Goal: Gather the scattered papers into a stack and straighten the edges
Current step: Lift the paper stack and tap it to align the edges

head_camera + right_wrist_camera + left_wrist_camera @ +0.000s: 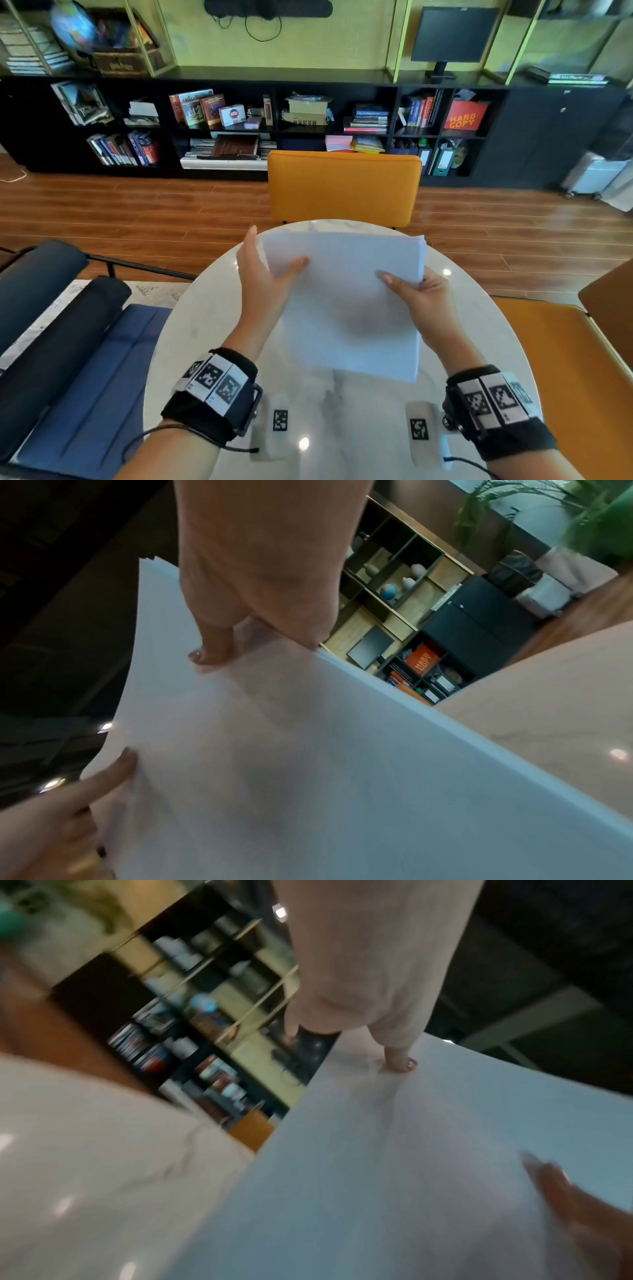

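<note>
Already gathered, the stack of white papers [346,301] was held up off the round marble table [191,329], tilted over its middle, with the far edge toward the orange chair [342,186] and the near edge hanging above the tabletop. The left hand [265,270] clasped the stack's left edge, thumb laid across the top sheet and fingers running up behind. The right hand [421,301] pinched the right edge the same way, its thumb on top and the other fingers underneath, out of sight. No loose sheets showed anywhere on the table, so the gathering looked done and the straightening was the step in hand. At the stack's far right corner the sheets [154,561] were slightly fanned, their corners stepping out one past another, which suggests the edges were not yet true. The next move probably called for standing the stack on one edge and tapping it against the marble, with both grips loosened enough for the sheets to slide level, then turning it to tap an adjoining edge. Too firm a pinch would lock the offset in; too loose a one could let sheets slip out across the smooth, glossy top.
</note>
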Demonstrator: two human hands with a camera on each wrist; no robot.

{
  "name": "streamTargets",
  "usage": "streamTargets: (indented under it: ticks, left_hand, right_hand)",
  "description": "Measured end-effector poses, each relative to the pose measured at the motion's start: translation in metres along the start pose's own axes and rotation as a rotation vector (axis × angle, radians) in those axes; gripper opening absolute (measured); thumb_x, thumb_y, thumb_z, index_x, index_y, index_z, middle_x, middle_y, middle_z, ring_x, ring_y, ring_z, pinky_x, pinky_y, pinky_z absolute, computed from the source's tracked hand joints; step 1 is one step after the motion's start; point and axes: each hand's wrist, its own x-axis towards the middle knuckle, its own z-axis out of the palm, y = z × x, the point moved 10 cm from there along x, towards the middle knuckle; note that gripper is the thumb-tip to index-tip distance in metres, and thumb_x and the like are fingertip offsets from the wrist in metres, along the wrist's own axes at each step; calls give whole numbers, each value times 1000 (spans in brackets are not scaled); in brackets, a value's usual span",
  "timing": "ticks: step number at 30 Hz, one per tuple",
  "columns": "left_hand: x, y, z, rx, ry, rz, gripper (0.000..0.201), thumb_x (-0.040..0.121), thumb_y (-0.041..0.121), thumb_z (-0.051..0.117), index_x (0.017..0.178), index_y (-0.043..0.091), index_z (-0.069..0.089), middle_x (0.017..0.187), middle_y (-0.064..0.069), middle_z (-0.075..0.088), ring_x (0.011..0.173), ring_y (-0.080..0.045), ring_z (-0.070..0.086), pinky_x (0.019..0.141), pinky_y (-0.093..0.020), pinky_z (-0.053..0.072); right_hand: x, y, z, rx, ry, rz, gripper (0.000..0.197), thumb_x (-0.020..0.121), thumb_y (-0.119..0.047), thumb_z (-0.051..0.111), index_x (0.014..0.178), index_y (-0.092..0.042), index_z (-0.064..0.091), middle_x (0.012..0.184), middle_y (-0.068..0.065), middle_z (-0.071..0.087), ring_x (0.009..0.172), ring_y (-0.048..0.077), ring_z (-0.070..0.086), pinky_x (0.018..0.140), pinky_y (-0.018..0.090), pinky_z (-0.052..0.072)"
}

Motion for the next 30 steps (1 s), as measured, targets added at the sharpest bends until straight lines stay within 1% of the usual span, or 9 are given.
streamTargets:
  ticks: [2,5,8,11,16,19,22,25,30]
  left_hand:
    - [-8,-30,18,-236,-116,-201,60,81,31,73,133,18,45,133,-4,56,124,-22,53,104,-41,44]
    - [-20,-32,17,-242,-54,-223,36,91,22,61,123,11,52,118,-6,64,109,-24,63,93,-38,52]
    - [-33,-19,16,-206,26,-119,37,93,21,57,126,9,45,110,5,62,99,-8,62,89,-19,48]
    - [-45,-16,23,-197,54,-69,27,94,17,54,117,20,40,98,18,56,91,7,57,75,0,43]
    - [-57,-62,51,-240,-88,-191,14,100,22,41,113,17,41,113,-5,61,107,-20,62,87,-28,51]
    - [-58,-60,50,-248,-85,-172,10,101,16,37,109,11,42,106,-6,60,100,-20,61,76,-13,49]
    - [-59,-49,42,-317,-50,-104,10,101,15,39,109,11,42,107,-2,61,98,-14,62,80,-18,51]
    - [-67,-65,49,-338,-92,-171,9,101,18,39,105,24,45,113,0,61,105,-13,61,85,-21,50]
    - [-80,-79,52,-306,-94,-199,9,101,15,36,109,11,39,105,4,58,96,-7,60,75,-14,48]
  right_hand:
    - [0,7,-4,27,13,21,9,77,-11,74,84,-16,75,80,-2,78,72,15,73,65,30,58]
    - [-3,16,-8,46,53,50,8,74,-12,77,82,-15,76,82,3,78,74,20,72,67,34,58]
    - [-6,19,-14,31,124,9,9,73,-15,79,80,-15,75,77,0,77,70,15,71,64,30,57]
    - [-10,31,-18,8,182,-10,9,79,-16,73,84,-22,70,81,-3,75,74,12,71,67,29,56]
    - [-18,75,-17,-91,178,88,15,81,-20,68,94,-28,64,95,4,72,94,29,69,80,45,55]
    - [-16,75,-20,-148,192,104,13,87,-13,63,85,-26,62,88,1,70,94,31,68,81,45,53]
    - [-15,65,-26,-93,199,63,11,84,-15,68,90,-24,65,90,1,73,87,22,70,77,41,56]
    - [-17,81,-28,-95,185,102,19,84,-14,68,102,-18,65,99,8,73,91,22,70,79,40,56]
    - [-23,102,-32,-200,211,173,11,85,-9,63,84,-20,63,87,8,70,89,32,67,79,44,53]
